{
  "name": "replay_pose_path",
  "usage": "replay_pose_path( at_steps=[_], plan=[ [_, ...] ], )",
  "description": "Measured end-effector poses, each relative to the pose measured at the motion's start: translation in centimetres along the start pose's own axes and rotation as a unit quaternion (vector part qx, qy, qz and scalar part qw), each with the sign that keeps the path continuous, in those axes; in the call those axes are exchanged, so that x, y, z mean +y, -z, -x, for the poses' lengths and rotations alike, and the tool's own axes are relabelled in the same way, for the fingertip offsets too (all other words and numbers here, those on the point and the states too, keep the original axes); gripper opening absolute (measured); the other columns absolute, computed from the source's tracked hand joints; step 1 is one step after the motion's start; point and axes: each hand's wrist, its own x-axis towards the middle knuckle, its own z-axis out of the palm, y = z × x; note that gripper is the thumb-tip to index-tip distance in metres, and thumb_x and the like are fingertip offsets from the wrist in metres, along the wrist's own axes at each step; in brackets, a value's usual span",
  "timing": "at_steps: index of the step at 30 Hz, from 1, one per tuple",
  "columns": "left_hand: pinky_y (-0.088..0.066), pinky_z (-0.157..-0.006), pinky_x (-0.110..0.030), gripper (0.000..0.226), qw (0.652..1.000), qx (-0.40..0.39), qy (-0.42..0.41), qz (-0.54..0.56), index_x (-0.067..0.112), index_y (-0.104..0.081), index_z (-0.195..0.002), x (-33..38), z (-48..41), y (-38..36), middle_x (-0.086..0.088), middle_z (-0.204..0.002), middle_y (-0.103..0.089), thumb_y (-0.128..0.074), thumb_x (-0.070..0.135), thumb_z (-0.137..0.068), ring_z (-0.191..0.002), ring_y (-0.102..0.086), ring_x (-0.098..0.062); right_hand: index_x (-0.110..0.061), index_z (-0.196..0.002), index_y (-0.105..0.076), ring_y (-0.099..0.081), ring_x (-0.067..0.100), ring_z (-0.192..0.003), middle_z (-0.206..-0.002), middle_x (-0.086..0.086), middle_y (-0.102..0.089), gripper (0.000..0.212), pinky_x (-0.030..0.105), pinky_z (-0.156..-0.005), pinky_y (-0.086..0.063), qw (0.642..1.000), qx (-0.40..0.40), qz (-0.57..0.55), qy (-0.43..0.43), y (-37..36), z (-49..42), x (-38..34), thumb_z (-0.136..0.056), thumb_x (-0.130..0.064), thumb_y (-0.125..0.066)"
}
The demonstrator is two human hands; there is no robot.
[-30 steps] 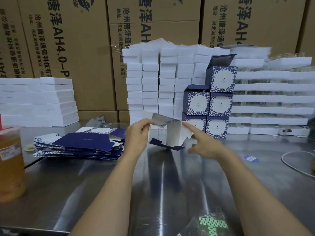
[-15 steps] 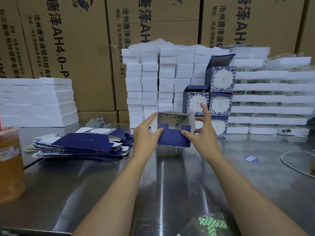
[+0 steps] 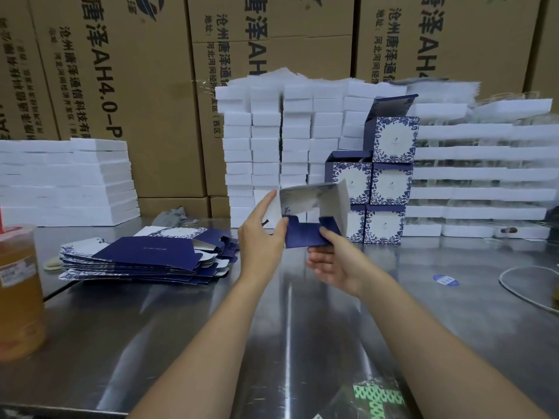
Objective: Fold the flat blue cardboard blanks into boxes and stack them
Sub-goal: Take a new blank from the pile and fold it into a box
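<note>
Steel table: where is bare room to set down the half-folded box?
Bare shiny steel table lies in the middle, between the pile of flat blue cardboard blanks and the stacked blue-and-white folded boxes. To the right, a blue round sticker and a white cable intrude. The back is crowded with white foam stacks.

Half-folded blue box (image 3: 305,219) between left hand (image 3: 260,240) and right hand (image 3: 335,261), above steel table (image 3: 211,328).
</note>
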Motion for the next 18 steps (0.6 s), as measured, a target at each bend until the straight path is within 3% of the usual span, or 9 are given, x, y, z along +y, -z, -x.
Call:
replay_pose_path(
  at_steps=[2, 4, 6, 8, 10, 12, 14, 18],
  plan=[
    [-0.046, -0.08, -0.004, 0.071, 0.999, -0.002, -0.025, 0.027, 0.044, -0.049, -0.149, 0.4, 0.5, -0.3, 0.042, -0.129, -0.054, -0.073, 0.007, -0.093, -0.103, -0.059, 0.006, -0.013, -0.079, -0.065, -0.066, 0.007, -0.047, -0.049, -0.007, -0.057, 0.04, 0.02, -0.046, -0.038, 0.998, 0.059, 0.008, 0.035, -0.1, 0.1, 0.1, -0.107, -0.037, -0.051],
    [-0.05, -0.078, -0.007, 0.09, 0.997, 0.007, -0.002, 0.076, 0.059, -0.033, -0.15, 1.0, 1.0, -0.8, 0.035, -0.131, -0.05, -0.08, 0.011, -0.09, -0.111, -0.056, 0.01, -0.014, -0.076, -0.063, -0.06, 0.004, -0.042, -0.045, -0.009, -0.05, 0.039, 0.019, -0.042, -0.031, 0.993, 0.095, 0.008, 0.07, 0.2, 0.1, 0.2, -0.108, -0.03, -0.047],
    [-0.053, -0.075, -0.012, 0.098, 0.993, 0.032, 0.063, 0.097, 0.065, -0.025, -0.145, 1.4, 1.5, -1.5, 0.022, -0.13, -0.048, -0.087, 0.019, -0.084, -0.109, -0.06, 0.003, -0.013, -0.076, -0.064, -0.057, 0.004, -0.042, -0.044, -0.01, -0.049, 0.039, 0.02, -0.044, -0.032, 0.99, 0.115, -0.006, 0.088, 0.1, 0.0, 0.0, -0.108, -0.028, -0.046],
    [-0.051, -0.072, -0.016, 0.078, 0.981, 0.036, 0.172, 0.083, 0.05, -0.036, -0.135, 1.2, 1.6, -1.8, 0.008, -0.118, -0.056, -0.089, 0.029, -0.082, -0.101, -0.067, -0.008, -0.013, -0.077, -0.064, -0.056, 0.004, -0.041, -0.045, -0.009, -0.049, 0.038, 0.021, -0.046, -0.033, 0.987, 0.118, -0.013, 0.105, -0.2, 0.1, -0.2, -0.107, -0.027, -0.047],
    [-0.047, -0.071, -0.028, 0.039, 0.948, -0.038, 0.306, 0.078, 0.027, -0.055, -0.111, 1.1, 1.5, -1.8, 0.003, -0.098, -0.064, -0.082, 0.041, -0.087, -0.091, -0.07, -0.016, -0.012, -0.079, -0.064, -0.055, 0.006, -0.042, -0.046, -0.008, -0.05, 0.037, 0.021, -0.045, -0.033, 0.986, 0.108, -0.01, 0.127, -0.6, 0.2, -0.1, -0.108, -0.028, -0.047],
    [-0.039, -0.062, -0.03, 0.028, 0.907, -0.12, 0.386, 0.116, 0.018, -0.058, -0.083, 0.9, 1.7, -1.9, 0.006, -0.071, -0.058, -0.068, 0.041, -0.095, -0.069, -0.065, -0.012, -0.012, -0.08, -0.064, -0.054, 0.007, -0.042, -0.047, -0.008, -0.053, 0.036, 0.022, -0.046, -0.034, 0.984, 0.099, 0.006, 0.148, -0.9, 0.2, 0.1, -0.108, -0.029, -0.047],
    [-0.034, -0.058, -0.029, 0.033, 0.902, -0.143, 0.379, 0.147, 0.021, -0.051, -0.071, 1.0, 1.7, -2.2, 0.006, -0.061, -0.048, -0.057, 0.035, -0.101, -0.054, -0.056, -0.01, -0.015, -0.082, -0.063, -0.054, 0.007, -0.043, -0.05, -0.009, -0.056, 0.032, 0.024, -0.046, -0.035, 0.982, 0.097, 0.007, 0.162, -1.1, 0.4, 0.2, -0.106, -0.029, -0.047],
    [-0.032, -0.06, -0.031, 0.035, 0.921, -0.169, 0.327, 0.129, 0.022, -0.045, -0.072, 1.6, 1.7, -2.4, 0.005, -0.06, -0.042, -0.044, 0.029, -0.107, -0.053, -0.052, -0.01, -0.019, -0.081, -0.061, -0.048, 0.011, -0.046, -0.056, -0.008, -0.053, 0.023, 0.024, -0.046, -0.033, 0.985, 0.077, -0.024, 0.15, -0.8, 0.8, -0.4, -0.101, -0.03, -0.056]
  ],
)
